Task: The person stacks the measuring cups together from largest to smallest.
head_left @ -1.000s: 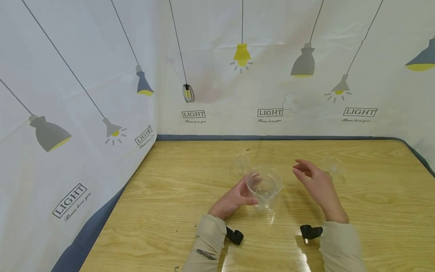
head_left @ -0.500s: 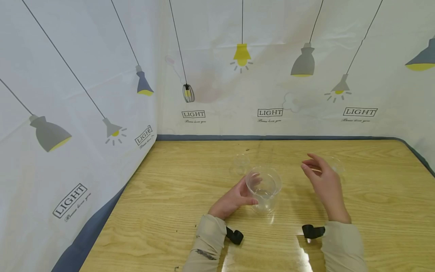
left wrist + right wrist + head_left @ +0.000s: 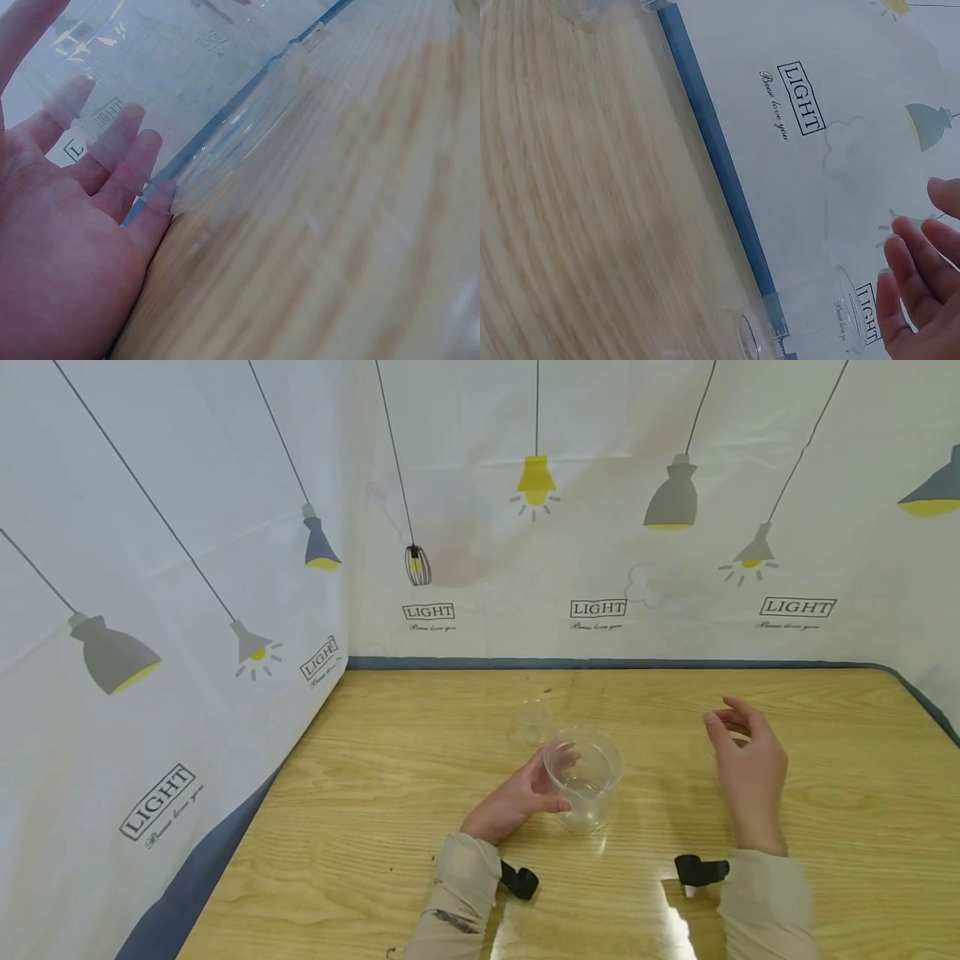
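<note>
A clear plastic cup [image 3: 592,789] stands on the table, its mouth facing up. My left hand [image 3: 516,800] grips its left side, with the thumb at the near side and the fingers behind the see-through wall. In the left wrist view those fingers [image 3: 120,142] show through the plastic. Further right, my right hand [image 3: 752,768] is raised over the table with loosely bent fingers, and nothing shows between them. Another clear cup [image 3: 810,311] stands close to its fingers in the right wrist view; the head view mostly hides it behind the hand.
A smaller clear plastic vessel [image 3: 534,720] stands behind the held cup, slightly left. The wooden table [image 3: 360,777] ends at a hanging white cloth [image 3: 480,527] printed with lamps. A black wrist-camera piece [image 3: 519,882] juts from each sleeve.
My right hand has moved right, away from the held cup to the other clear cup, now covering most of it in the head view. The left hand and its cup stay in place.
</note>
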Motion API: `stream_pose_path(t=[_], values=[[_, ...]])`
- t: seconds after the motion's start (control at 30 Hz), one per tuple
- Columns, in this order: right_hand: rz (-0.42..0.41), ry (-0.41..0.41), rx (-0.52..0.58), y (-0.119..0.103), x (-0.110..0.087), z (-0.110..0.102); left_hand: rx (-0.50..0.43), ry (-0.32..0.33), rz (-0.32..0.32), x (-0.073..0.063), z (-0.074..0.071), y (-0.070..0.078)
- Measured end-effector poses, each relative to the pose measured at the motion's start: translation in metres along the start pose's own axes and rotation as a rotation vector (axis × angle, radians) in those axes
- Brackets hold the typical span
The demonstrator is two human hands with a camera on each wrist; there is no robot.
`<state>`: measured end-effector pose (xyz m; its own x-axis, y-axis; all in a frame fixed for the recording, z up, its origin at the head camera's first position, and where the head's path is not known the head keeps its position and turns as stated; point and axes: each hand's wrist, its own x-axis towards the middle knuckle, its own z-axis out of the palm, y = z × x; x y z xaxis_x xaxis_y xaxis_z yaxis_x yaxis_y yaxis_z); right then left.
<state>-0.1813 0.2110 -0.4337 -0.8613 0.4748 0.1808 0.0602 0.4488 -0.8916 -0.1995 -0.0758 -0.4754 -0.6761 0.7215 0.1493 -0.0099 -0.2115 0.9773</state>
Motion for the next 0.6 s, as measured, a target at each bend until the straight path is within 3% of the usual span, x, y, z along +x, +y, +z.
stream_pose_path(t=[0.4,0.6], values=[[0.039,0.121,0.047,0.006,0.005,-0.009,0.006,0.016,-0.017,-0.001,0.0,0.0],[0.076,0.141,0.089,0.012,0.007,-0.016,0.011,0.005,-0.018,-0.001,0.001,0.002]])
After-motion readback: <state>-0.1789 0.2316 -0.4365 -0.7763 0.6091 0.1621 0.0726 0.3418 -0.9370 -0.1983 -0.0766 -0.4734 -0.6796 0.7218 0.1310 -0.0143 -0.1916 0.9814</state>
